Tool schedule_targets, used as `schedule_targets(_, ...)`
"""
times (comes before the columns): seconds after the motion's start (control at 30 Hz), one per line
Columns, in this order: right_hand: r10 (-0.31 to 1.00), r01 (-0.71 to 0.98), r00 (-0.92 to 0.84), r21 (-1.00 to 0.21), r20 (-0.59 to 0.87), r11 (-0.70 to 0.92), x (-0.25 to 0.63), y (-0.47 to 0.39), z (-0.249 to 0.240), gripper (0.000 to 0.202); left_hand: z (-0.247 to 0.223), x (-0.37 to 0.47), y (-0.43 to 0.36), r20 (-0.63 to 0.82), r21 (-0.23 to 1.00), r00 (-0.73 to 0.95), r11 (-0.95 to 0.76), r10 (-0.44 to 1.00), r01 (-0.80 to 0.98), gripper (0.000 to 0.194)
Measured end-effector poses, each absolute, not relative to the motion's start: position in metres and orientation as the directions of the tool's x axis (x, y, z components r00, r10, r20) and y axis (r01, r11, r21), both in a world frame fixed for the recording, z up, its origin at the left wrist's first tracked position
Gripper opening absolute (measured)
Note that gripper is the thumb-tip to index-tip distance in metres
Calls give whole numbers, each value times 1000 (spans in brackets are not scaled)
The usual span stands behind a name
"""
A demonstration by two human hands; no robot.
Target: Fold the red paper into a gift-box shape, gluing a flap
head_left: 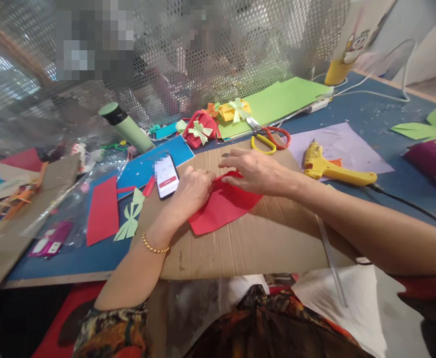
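A red paper piece (223, 209) with a curved lower edge lies on the brown cardboard sheet (218, 256). My left hand (195, 186) has its fingers curled down on the paper's upper left edge. Over the upper right part, my right hand (253, 171) rests with fingers apart, its thumb at the folded top edge. A phone (166, 176) with a lit screen lies left of my left hand. Scissors with red and yellow handles (264, 142) sit just beyond my right hand. A yellow glue gun (325, 166) lies to the right on purple paper (363, 149).
Red strips, a green paper bow (130, 219) and a blue sheet (180, 151) are at the left. Behind stand a green bottle (128, 129), small paper bags (203, 127) and green sheets (285, 102). A cup (337, 72) stands at the back right. The glue gun's cord runs right.
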State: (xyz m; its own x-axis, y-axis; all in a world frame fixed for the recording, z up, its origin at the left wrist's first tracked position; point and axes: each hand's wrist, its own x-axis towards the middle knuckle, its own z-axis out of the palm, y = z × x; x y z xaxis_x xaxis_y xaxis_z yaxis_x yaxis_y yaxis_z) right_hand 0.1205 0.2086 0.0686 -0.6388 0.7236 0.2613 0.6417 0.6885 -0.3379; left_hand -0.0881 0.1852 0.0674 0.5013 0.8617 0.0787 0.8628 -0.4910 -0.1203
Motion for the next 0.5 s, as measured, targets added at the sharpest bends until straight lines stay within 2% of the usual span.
schedule_targets(0.13, 632, 578, -744, -266, 218, 771, 121, 216, 71, 32, 72, -88, 184, 48, -54, 516, -514, 855, 856, 21)
schedule_targets(0.37, 698, 622, -688, -335, 196, 708, 117, 219, 69, 28, 82, -92, 182, 7, 97, 531, -529, 847, 843, 11)
schedule_targets(0.5, 688, 607, -699, -345, 198, 716, 117, 219, 69, 26, 85, -99, 185, -53, 275, 504, -473, 862, 837, 14)
